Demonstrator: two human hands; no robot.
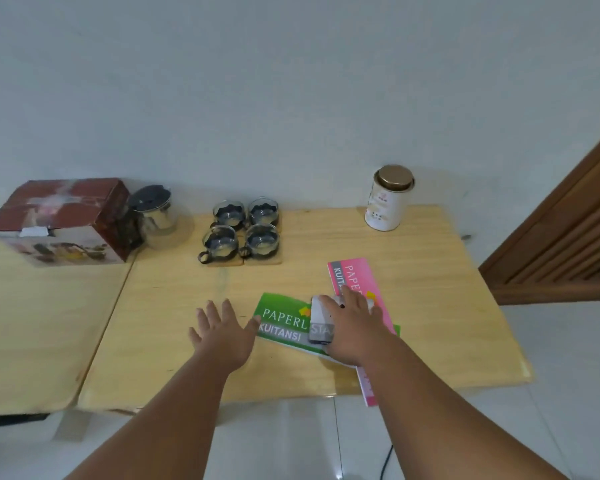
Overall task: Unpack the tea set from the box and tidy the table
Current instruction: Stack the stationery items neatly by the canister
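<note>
The pale wooden table (174,299) carries everything. The tea-set box (59,223) stands closed at its far left edge, so its contents are hidden. Touching the box's right side is the glass teapot (160,216), with a black lid on and a metal infuser inside. Well right of the box and nearer the person, a pink receipt book (355,275) lies partly under a green receipt book (281,322). Far right of the box, by the wall, stands a white tin (390,199) with its gold lid on. Four glass cups (261,239), each in a dark holder, sit on wooden coasters (262,260) right of the box, beyond the teapot. A small grey box (321,323) rests on the green book. The right hand (352,323) lies over it; whether it grasps the box I cannot tell. The left hand (222,332) is spread, holding nothing.
</note>
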